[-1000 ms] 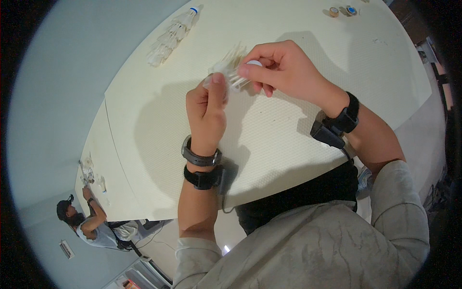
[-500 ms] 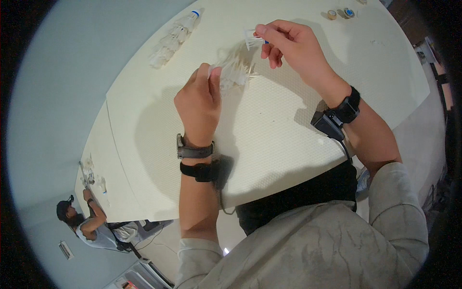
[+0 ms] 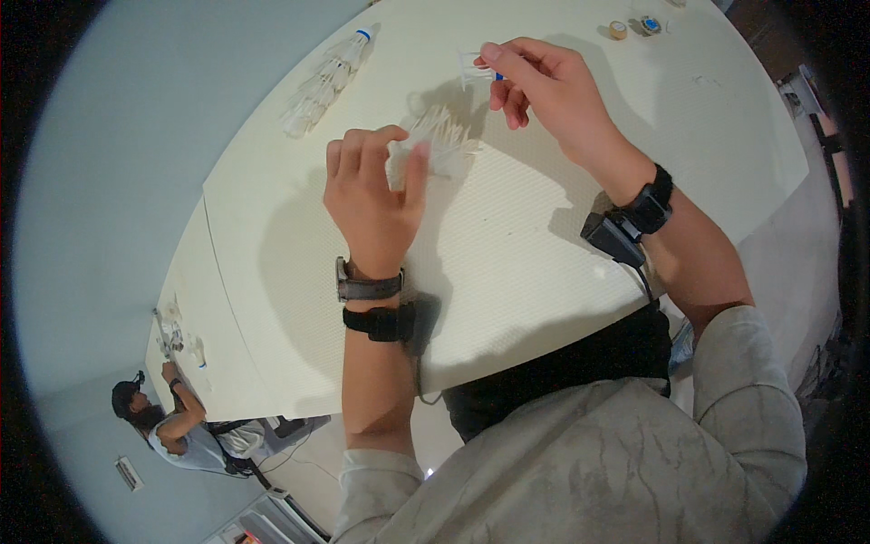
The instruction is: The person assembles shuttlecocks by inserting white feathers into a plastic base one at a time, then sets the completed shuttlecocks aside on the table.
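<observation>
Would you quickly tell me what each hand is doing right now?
Left hand: closed on a white feathered shuttlecock.
Right hand: fingertips pinch a small white piece with a blue end.

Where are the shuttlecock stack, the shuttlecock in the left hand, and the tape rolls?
shuttlecock stack [image 3: 326,77], head view, on the feathers midway along the row.
shuttlecock [image 3: 444,140], head view, on the white feathers showing past the left hand's fingers.
tape rolls [image 3: 634,27], head view, between the tan roll and the blue one.

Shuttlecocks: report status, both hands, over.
Left hand gripping white shuttlecock over table. Right hand pinching small white piece, raised apart. Stacked shuttlecocks lying beyond, nothing blocking.
</observation>
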{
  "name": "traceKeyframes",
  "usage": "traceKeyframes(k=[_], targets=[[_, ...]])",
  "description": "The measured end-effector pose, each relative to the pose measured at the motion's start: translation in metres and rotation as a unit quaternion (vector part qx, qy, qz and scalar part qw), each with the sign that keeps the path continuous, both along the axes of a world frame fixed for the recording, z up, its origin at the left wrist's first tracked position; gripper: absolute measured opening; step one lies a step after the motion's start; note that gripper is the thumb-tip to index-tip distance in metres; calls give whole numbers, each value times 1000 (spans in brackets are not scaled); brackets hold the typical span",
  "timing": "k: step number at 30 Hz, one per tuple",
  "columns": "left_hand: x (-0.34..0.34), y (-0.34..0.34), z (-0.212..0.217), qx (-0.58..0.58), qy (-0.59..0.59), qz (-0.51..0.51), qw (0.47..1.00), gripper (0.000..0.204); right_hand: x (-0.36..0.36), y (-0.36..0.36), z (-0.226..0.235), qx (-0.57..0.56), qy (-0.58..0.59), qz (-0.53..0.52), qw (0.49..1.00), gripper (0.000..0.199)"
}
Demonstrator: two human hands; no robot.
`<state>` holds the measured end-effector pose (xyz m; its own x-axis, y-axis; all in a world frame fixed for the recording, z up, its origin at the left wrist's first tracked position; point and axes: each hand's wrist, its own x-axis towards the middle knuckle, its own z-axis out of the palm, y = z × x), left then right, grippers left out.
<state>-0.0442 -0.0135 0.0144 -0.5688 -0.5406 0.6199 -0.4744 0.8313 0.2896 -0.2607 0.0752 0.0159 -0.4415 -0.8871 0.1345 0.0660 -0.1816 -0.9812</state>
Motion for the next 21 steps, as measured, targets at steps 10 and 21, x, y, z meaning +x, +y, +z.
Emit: traceKeyframes(k=[10,21], targets=[[-24,25,-11,-51,-38,-1,998,80,-8,0,1,14,-44,-21,999,31],[-30,25,-6,65,-161,-41,984,69,-11,-2,0,27,-43,-26,998,34]])
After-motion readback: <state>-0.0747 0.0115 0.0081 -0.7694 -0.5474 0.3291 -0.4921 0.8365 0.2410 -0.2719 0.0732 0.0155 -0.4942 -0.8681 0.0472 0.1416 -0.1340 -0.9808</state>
